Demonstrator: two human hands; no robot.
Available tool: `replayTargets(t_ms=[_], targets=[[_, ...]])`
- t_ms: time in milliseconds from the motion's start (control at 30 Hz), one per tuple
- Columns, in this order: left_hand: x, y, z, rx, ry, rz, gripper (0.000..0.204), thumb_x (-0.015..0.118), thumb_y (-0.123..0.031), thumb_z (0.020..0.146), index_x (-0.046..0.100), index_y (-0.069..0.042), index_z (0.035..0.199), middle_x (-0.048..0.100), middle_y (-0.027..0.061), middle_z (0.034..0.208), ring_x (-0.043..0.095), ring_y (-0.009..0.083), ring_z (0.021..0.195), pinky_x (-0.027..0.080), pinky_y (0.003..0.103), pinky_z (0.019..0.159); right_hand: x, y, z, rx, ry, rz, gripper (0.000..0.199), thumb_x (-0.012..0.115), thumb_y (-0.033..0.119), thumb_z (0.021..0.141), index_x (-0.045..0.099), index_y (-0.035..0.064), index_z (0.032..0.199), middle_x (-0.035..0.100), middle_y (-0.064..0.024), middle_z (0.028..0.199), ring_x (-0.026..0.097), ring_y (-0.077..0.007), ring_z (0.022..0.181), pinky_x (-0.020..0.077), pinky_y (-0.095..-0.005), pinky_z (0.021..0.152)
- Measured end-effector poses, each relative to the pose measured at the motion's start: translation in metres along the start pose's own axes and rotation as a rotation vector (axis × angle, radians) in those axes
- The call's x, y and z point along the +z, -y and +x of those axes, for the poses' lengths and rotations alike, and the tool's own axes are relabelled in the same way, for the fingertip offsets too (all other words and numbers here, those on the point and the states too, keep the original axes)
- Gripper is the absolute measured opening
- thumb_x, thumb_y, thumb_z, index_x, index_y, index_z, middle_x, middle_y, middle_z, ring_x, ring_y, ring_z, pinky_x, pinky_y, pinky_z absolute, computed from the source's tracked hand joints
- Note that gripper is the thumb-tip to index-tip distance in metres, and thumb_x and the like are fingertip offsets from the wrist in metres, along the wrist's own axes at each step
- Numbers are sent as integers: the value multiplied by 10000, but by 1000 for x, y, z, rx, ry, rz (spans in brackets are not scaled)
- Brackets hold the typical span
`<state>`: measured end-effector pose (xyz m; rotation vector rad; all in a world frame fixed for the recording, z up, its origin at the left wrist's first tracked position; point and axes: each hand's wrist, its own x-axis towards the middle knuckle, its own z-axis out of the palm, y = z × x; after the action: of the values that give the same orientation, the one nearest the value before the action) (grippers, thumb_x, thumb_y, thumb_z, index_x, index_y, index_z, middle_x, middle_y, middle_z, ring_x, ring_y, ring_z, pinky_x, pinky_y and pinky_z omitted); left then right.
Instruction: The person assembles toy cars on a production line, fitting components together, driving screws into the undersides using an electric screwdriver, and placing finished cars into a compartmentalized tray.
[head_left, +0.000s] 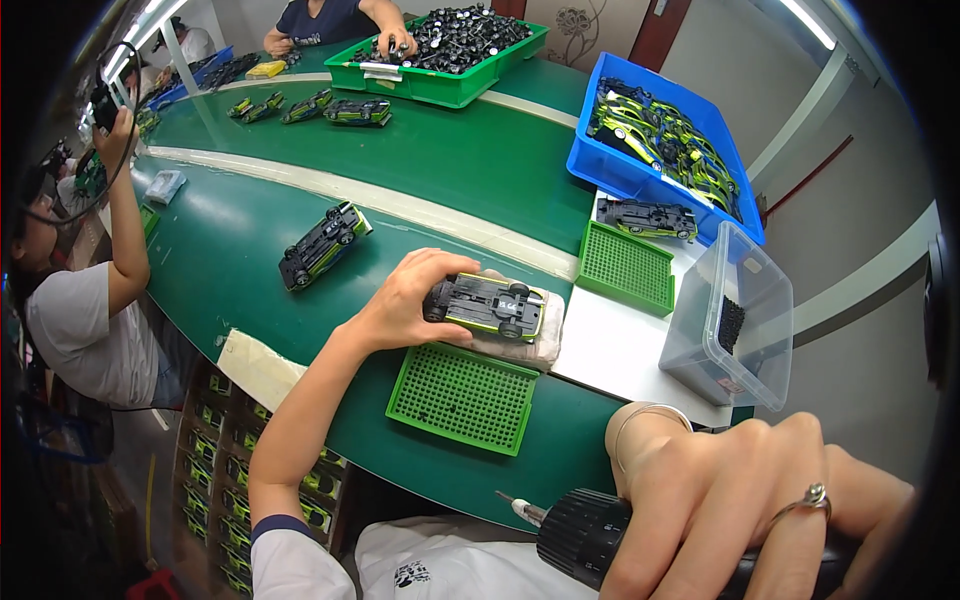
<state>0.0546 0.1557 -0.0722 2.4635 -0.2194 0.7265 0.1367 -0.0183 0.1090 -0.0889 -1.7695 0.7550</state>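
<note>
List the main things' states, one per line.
Left hand: gripping held toy car
Held toy car: upside down
Right hand: wrapped around screwdriver
Screwdriver: gripped, tip off the car
Nearest toy car at left: upside down
Blue bin: open, loaded
Green bin: open, heaped
Clear box: open, partly filled

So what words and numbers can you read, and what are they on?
None I can quote; marks are tiny or blurred:
Held toy car: white marks underneath, too small.
White shirt: dark print, blurred.
Black screwdriver: pale collar marks, too small.
Clear box: reddish label, too small.
Co-worker's dark shirt: pale print, blurred.
</note>
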Motion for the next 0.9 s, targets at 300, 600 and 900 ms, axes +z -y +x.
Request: replayTargets(t_ms=[300,600,900], targets=[[4,11,-15,-243,-46,-196,639,757,-226,583,468,-68,1131,527,88,1044,477,246,1011,367,355,902,0,0,-3,5,2,34,371,666,114,751,343,41,917,603,-113,676,593,-229,517,532,-302,468],[12,16,-24,-311,-88,-311,668,772,-247,572,462,-68,1137,525,92,1046,486,229,1023,376,346,908,-14,21,-19,12,-19,78,375,666,124,756,340,43,922,600,-111,671,592,-227,515,532,-303,467],[10,25,-15,-179,5,-430,912,810,-273,529,308,-99,1270,486,101,1131,453,241,1080,338,357,950,10,-21,-38,-31,-734,-88,871,536,734,611,327,76,1142,417,-44,715,418,-130,521,366,-286,507]])
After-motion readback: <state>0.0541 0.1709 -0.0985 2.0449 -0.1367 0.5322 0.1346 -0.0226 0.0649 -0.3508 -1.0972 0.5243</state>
